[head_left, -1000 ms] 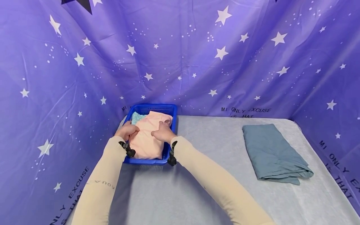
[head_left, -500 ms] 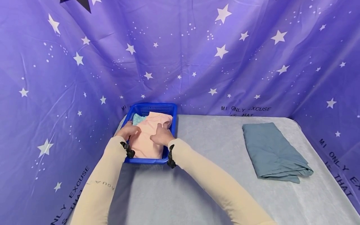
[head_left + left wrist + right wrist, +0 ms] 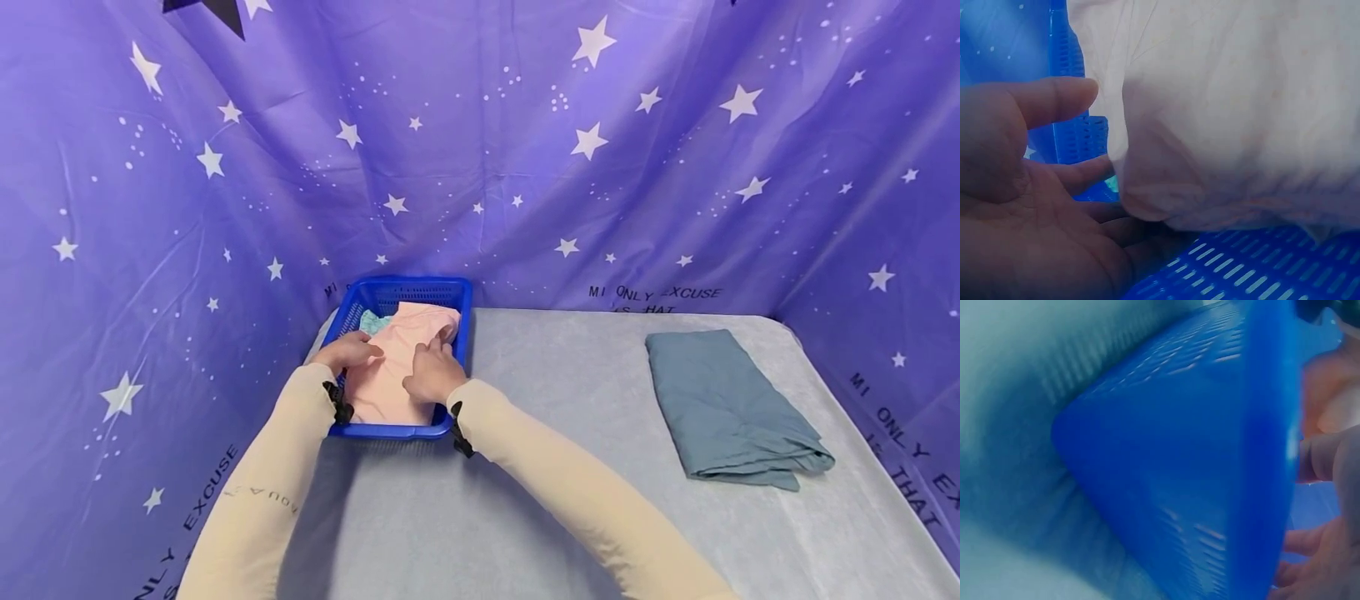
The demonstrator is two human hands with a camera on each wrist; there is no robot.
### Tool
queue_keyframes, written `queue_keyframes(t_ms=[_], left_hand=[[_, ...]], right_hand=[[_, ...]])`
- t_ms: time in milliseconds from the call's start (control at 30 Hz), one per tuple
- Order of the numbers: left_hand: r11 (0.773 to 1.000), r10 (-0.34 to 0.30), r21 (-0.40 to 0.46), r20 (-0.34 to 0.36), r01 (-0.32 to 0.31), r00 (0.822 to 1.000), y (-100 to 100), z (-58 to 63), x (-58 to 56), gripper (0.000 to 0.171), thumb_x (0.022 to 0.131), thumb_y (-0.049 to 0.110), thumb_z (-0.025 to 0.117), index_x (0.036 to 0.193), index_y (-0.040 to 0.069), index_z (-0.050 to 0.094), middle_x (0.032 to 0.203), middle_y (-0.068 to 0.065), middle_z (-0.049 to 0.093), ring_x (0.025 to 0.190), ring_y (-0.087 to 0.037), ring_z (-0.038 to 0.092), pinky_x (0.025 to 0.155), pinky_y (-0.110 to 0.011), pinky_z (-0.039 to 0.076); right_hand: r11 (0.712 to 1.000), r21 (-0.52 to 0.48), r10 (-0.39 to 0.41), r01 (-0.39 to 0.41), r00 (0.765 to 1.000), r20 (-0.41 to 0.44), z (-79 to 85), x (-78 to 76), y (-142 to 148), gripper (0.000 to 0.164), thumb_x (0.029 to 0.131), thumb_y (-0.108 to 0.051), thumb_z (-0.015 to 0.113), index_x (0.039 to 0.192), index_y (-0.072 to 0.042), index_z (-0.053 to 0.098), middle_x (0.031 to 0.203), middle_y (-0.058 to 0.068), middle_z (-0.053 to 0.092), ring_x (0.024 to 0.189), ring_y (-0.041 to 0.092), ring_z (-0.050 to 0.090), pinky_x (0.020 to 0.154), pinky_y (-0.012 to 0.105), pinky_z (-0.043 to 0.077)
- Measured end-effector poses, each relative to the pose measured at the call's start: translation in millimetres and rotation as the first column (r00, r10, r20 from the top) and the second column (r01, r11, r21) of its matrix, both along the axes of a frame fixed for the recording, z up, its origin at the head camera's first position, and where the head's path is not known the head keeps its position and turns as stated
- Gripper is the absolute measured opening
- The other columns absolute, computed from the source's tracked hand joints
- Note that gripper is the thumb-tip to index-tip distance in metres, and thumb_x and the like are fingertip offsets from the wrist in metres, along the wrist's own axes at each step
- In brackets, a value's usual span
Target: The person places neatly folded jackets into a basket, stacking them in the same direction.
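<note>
A folded pale pink cloth (image 3: 390,387) lies inside a blue plastic basket (image 3: 396,432). Behind it peeks a piece of light teal textured cloth (image 3: 372,322). My left hand (image 3: 348,352) is at the pink cloth's left side. In the left wrist view that hand (image 3: 1035,212) has its thumb apart and its fingers reaching under the edge of the pink cloth (image 3: 1241,112). On the cloth's right part rests my right hand (image 3: 435,373). The right wrist view shows its fingers (image 3: 1304,540) loosely bent past the basket rim (image 3: 1266,456), the cloth hidden there.
A folded grey-blue cloth (image 3: 731,408) lies on the right of the pale grey table (image 3: 555,392). Purple curtains (image 3: 480,167) with white stars stand behind the table and along both sides. The basket sits close to the left curtain.
My left hand has shifted slightly right over the pink cloth's edge. My right hand has turned a little, and the cloth's far edge sits slightly nearer to me. The grey-blue cloth stays put.
</note>
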State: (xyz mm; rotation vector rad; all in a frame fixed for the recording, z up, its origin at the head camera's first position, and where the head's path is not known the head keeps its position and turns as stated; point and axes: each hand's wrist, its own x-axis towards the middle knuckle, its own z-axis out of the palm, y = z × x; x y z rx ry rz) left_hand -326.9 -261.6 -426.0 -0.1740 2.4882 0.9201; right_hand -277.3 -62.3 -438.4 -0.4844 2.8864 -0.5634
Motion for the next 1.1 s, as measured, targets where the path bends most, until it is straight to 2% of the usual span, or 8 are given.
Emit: queue_keyframes(t_ms=[167,233,333,533,700,933,1033,1100], left_hand=[[0.998,-0.043,-0.057,-0.019,0.042,0.999,2,5.8,5.2,0.059,0.103,0.026,0.052,0.148,-0.009,0.037,0.153,-0.031,0.039,0.143,-0.046,0.038,0.116,-0.055,0.038],[0.995,-0.073,-0.078,-0.051,0.069,0.996,3,9.3,5.7,0.047,0.102,0.025,0.053,0.134,-0.009,0.047,0.133,-0.029,0.051,0.124,-0.042,0.050,0.101,-0.047,0.048],[0.988,-0.104,-0.126,-0.090,0.093,0.990,5,13.6,5.9,0.036,0.101,0.025,0.055,0.118,-0.006,0.053,0.114,-0.021,0.053,0.106,-0.034,0.051,0.085,-0.039,0.047],[0.976,-0.101,-0.204,-0.090,0.081,0.991,8,16.1,8.2,0.050,0.101,0.032,0.055,0.134,-0.006,0.054,0.144,-0.032,0.044,0.136,-0.048,0.035,0.112,-0.056,0.037],[0.990,-0.091,-0.116,-0.062,0.083,0.994,8,12.4,13.2,0.046,0.102,0.028,0.053,0.132,-0.007,0.057,0.136,-0.025,0.056,0.117,-0.034,0.053,0.095,-0.044,0.050],[0.994,-0.079,-0.078,-0.048,0.075,0.996,8,7.4,15.8,0.045,0.103,0.029,0.052,0.132,-0.005,0.057,0.129,-0.021,0.058,0.105,-0.029,0.054,0.086,-0.042,0.052],[0.993,-0.087,-0.081,-0.062,0.082,0.994,7,7.7,17.1,0.044,0.103,0.029,0.052,0.131,-0.005,0.058,0.129,-0.022,0.058,0.106,-0.029,0.055,0.087,-0.043,0.052],[0.993,-0.094,-0.080,-0.068,0.088,0.993,8,9.2,19.5,0.044,0.104,0.029,0.051,0.130,-0.006,0.057,0.131,-0.023,0.058,0.111,-0.031,0.055,0.089,-0.043,0.052]], right_hand=[[0.985,0.153,0.087,-0.077,0.994,-0.059,-4.4,0.4,0,0.054,0.094,-0.040,0.063,0.136,-0.007,0.058,0.134,0.012,0.063,0.129,0.030,0.051,0.109,0.040,0.045],[0.971,0.213,0.123,-0.107,0.990,-0.064,-4.5,0.1,1,0.052,0.094,-0.040,0.062,0.136,-0.009,0.059,0.131,0.009,0.066,0.127,0.028,0.051,0.108,0.039,0.043],[0.950,0.275,0.165,-0.146,0.985,-0.048,-2.4,0.2,3,0.050,0.095,-0.042,0.061,0.136,-0.013,0.060,0.131,0.005,0.067,0.126,0.026,0.051,0.109,0.039,0.041],[0.926,0.330,0.202,-0.184,0.979,-0.020,-1.2,1.4,8,0.042,0.096,-0.044,0.060,0.128,-0.018,0.065,0.130,0.002,0.067,0.127,0.023,0.047,0.109,0.040,0.036],[0.923,0.327,0.223,-0.203,0.975,-0.023,-3.2,-0.3,11,0.034,0.094,-0.042,0.061,0.118,-0.020,0.068,0.125,0.000,0.070,0.125,0.022,0.050,0.103,0.039,0.036],[0.912,0.281,0.310,-0.299,0.951,0.006,-1.7,-4.5,18,0.016,0.092,-0.036,0.061,0.096,-0.021,0.066,0.103,-0.005,0.073,0.106,0.018,0.063,0.101,0.039,0.037],[0.910,0.217,0.356,-0.353,0.934,0.025,0.2,-4.4,24,0.015,0.093,-0.033,0.061,0.096,-0.020,0.067,0.098,-0.005,0.071,0.100,0.016,0.064,0.100,0.039,0.038],[0.912,0.149,0.384,-0.382,0.923,0.020,0.7,-3.3,29,0.020,0.095,-0.031,0.060,0.106,-0.018,0.070,0.105,-0.003,0.072,0.104,0.016,0.064,0.102,0.040,0.039]])
